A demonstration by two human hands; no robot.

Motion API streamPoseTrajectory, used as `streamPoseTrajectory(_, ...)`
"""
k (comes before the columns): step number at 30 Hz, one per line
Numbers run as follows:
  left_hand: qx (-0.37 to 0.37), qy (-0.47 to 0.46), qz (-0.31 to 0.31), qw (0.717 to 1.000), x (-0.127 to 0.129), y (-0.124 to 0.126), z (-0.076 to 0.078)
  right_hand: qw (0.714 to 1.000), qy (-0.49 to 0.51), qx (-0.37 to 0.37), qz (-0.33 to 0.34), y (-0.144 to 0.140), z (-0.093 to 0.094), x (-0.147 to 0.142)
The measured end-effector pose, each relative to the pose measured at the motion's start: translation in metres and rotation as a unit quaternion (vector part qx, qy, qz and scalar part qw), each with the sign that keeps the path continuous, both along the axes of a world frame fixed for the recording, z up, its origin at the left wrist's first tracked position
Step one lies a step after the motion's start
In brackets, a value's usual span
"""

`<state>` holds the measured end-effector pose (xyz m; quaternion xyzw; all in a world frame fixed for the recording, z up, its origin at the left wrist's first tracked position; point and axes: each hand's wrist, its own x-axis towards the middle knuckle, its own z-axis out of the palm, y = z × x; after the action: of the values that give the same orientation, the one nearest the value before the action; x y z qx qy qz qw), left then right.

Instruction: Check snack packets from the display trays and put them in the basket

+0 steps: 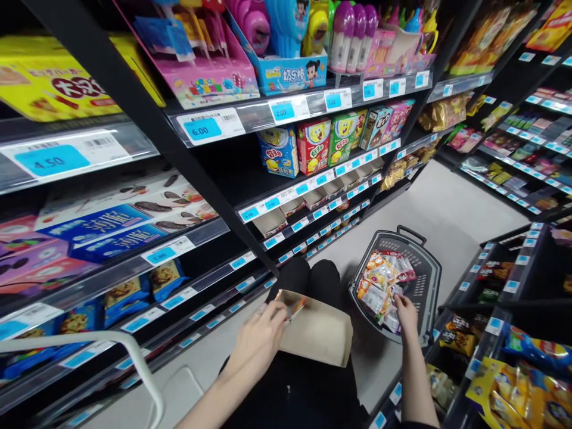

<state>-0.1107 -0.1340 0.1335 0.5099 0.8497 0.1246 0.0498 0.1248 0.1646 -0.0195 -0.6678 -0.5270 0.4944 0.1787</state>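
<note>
While tall black shelving (230,182) packed with sweets and biscuits fills the left side and more racks stand at the far right, a pale floor (429,202) runs between them, and a low display rack (496,325) of bagged snacks lines the near right. Next in size comes the person's pair of black-clad legs (324,277), knees pointing forward toward the shelves, with a grey shopping basket (426,253) on the floor just beside them on the right, its handle at the far end. A long, plain brown carton (322,336) sits tilted over the lap, open side up, its bare cardboard bottom showing. At the carton's left end is the left hand (272,322), fingers bent and close together; whether they pinch the wall or what lies inside, I cannot tell. The right hand (406,310) reaches over the basket's near part, fingers half curled beside a loose heap of small wrapped packets (379,280), mostly orange, white and red; I cannot tell whether it pinches one. Smallest of these is a single orange-and-clear packet (298,305) inside the carton, right by the left fingertips
</note>
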Motion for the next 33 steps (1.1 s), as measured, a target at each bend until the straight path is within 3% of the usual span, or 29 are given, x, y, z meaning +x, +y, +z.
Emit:
streamPoseTrajectory(3,0.03,-0.069,-0.07,0.995,-0.003,-0.007,0.02,0.996,0.075,-0.021,0.034,-0.032,0.016,0.0)
streamPoseTrajectory(6,0.094,-0.133,-0.134,0.977,-0.001,-0.008,0.043,0.978,0.176,-0.075,0.089,-0.078,0.047,-0.007)
streamPoseTrajectory(8,0.143,-0.161,-0.177,0.96,0.005,-0.004,0.056,0.942,0.253,-0.151,0.161,-0.113,0.075,-0.014)
streamPoseTrajectory(10,0.184,-0.198,-0.216,0.938,0.015,0.0,0.064,0.889,0.308,-0.244,0.237,-0.144,0.104,-0.022)
streamPoseTrajectory(12,0.201,-0.241,-0.233,0.92,0.022,0.004,0.068,0.834,0.374,-0.307,0.265,-0.165,0.127,-0.029)
streamPoseTrajectory(15,0.215,-0.271,-0.219,0.912,0.022,0.006,0.07,0.809,0.462,-0.29,0.22,-0.174,0.145,-0.033)
streamPoseTrajectory(18,0.213,-0.332,-0.166,0.904,0.014,0.007,0.069,0.835,0.474,-0.208,0.184,-0.168,0.148,-0.03)
streamPoseTrajectory(20,0.194,-0.469,-0.123,0.853,0.012,0.007,0.067,0.856,0.47,-0.143,0.162,-0.164,0.148,-0.028)
streamPoseTrajectory(23,0.172,-0.675,-0.077,0.714,0.016,0.008,0.061,0.864,0.481,-0.069,0.133,-0.166,0.152,-0.03)
streamPoseTrajectory(24,0.164,-0.703,-0.058,0.689,0.019,0.009,0.058,0.865,0.483,-0.05,0.128,-0.168,0.154,-0.032)
streamPoseTrajectory(26,0.14,-0.703,-0.014,0.697,0.023,0.01,0.054,0.868,0.479,-0.027,0.13,-0.174,0.16,-0.034)
streamPoseTrajectory(29,0.129,-0.641,0.033,0.756,0.022,0.012,0.053,0.865,0.476,-0.026,0.157,-0.179,0.165,-0.031)
streamPoseTrajectory(31,0.141,-0.611,0.047,0.778,0.019,0.014,0.055,0.865,0.464,-0.02,0.188,-0.178,0.165,-0.024)
streamPoseTrajectory(33,0.147,-0.601,0.053,0.784,0.016,0.016,0.056,0.88,0.414,0.045,0.229,-0.174,0.164,-0.015)
